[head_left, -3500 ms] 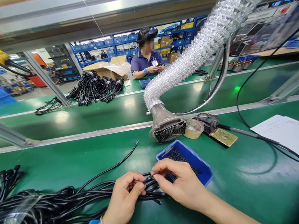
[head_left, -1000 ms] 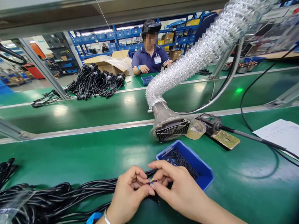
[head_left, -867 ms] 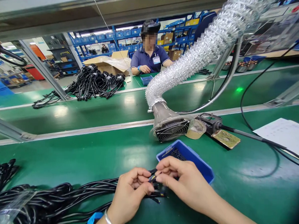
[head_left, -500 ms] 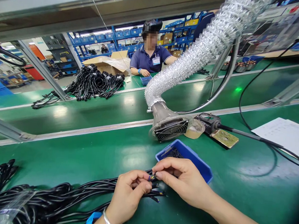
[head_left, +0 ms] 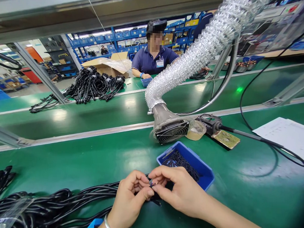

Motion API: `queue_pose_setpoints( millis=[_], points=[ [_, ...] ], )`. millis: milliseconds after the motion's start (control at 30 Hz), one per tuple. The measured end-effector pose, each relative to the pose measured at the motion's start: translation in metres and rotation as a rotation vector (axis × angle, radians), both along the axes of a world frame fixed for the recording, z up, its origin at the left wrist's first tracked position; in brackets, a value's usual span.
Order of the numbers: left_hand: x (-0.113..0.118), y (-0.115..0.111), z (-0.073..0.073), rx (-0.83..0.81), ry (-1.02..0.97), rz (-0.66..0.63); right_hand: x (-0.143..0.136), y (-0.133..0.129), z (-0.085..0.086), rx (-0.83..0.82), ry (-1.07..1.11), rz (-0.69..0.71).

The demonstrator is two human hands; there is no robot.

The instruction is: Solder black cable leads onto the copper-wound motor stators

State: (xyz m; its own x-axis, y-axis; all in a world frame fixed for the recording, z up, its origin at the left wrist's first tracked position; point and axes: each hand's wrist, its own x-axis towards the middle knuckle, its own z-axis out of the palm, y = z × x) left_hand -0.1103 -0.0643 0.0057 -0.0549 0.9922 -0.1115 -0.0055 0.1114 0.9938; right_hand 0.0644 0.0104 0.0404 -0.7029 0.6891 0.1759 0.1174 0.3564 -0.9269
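My left hand [head_left: 132, 197] pinches a black cable near its end, at the lower middle of the view. Fingertips of my right hand [head_left: 176, 189] meet it from the right, closed on the small coloured wires at that cable's tip; the exact grip is partly hidden. A bundle of black cables [head_left: 70, 201] runs from the lower left to beneath my hands. Just behind my right hand sits a blue bin [head_left: 204, 173] holding many small dark pieces [head_left: 181, 162].
A fume fan [head_left: 172, 131] on a silver duct [head_left: 179, 71] hangs behind the bin. Beside it are a tape roll [head_left: 196, 130], a soldering stand [head_left: 212, 125] and white paper [head_left: 287, 136]. A person [head_left: 154, 57] sits across the bench near piled cables [head_left: 92, 86].
My right hand has moved slightly left and down, uncovering more of the bin's contents. The view has shifted a little. Across the bench, the person's head has turned slightly.
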Motion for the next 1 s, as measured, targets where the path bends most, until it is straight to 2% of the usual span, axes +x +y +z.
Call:
queue_pose_setpoints(
  millis=[133,233,300,367,467,567,700,800,933,1000],
  points=[
    [-0.002,-0.001,-0.001,0.045,0.147,-0.034,0.011,0.008,0.008,0.013,-0.034,0.022],
    [-0.003,0.0,-0.002,0.117,0.291,-0.006,0.027,0.024,0.012,0.132,-0.236,-0.072],
    [-0.003,0.0,-0.002,0.127,0.312,0.011,0.033,0.034,0.008,0.286,-0.457,-0.102],
    [-0.005,0.0,-0.002,0.124,0.307,0.01,0.033,0.04,-0.001,0.418,-0.653,-0.056],
    [-0.007,-0.001,-0.002,0.141,0.325,0.0,0.029,0.042,-0.013,0.512,-0.786,0.006],
    [-0.008,-0.001,-0.003,0.143,0.337,-0.013,0.03,0.045,-0.014,0.519,-0.789,-0.009],
    [-0.007,-0.001,-0.006,0.127,0.264,-0.021,0.037,0.047,-0.003,0.509,-0.675,-0.06],
    [-0.007,-0.001,-0.006,0.148,0.22,-0.012,0.035,0.035,0.006,0.513,-0.573,-0.1],
    [-0.008,-0.001,-0.002,0.255,0.21,-0.058,0.019,0.007,0.01,0.538,-0.449,0.051],
    [-0.008,0.0,0.0,0.297,0.225,-0.091,0.014,-0.001,0.009,0.512,-0.383,0.079]
  ],
)
